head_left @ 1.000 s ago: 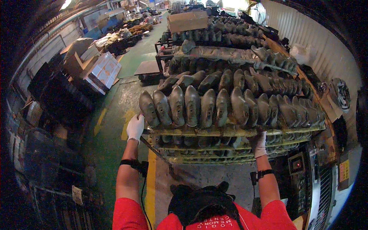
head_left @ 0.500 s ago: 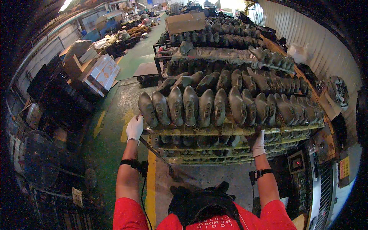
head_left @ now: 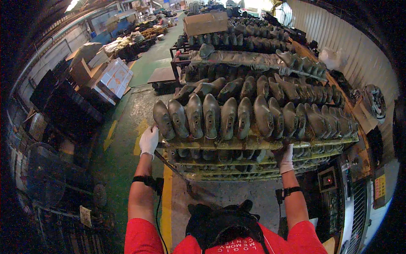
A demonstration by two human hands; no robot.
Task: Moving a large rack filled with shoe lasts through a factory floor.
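Observation:
My gloved left hand [head_left: 149,140] is closed on the left front corner of a multi-tier rack [head_left: 237,144], beside the end of its top shelf. My gloved right hand [head_left: 285,157] grips the yellowish front edge of that shelf farther right, some fingers hidden under it. Dark, shoe-shaped lasts [head_left: 210,117] stand upright in a row along the top shelf, soles toward me, several with small holes. More lasts [head_left: 224,155] show on the tiers below, partly covered by the shelf edges.
Further racks of lasts [head_left: 262,44] stretch away ahead, with a cardboard box [head_left: 206,23] on top. Opened cartons [head_left: 112,80] stand to the left, by a green floor with yellow markings [head_left: 111,134]. At the right are a corrugated wall [head_left: 355,42] and a grilled machine [head_left: 357,211].
Both hands keep their hold on the rack. The rack and hands stay almost in place, while the background shifts very slightly in the view.

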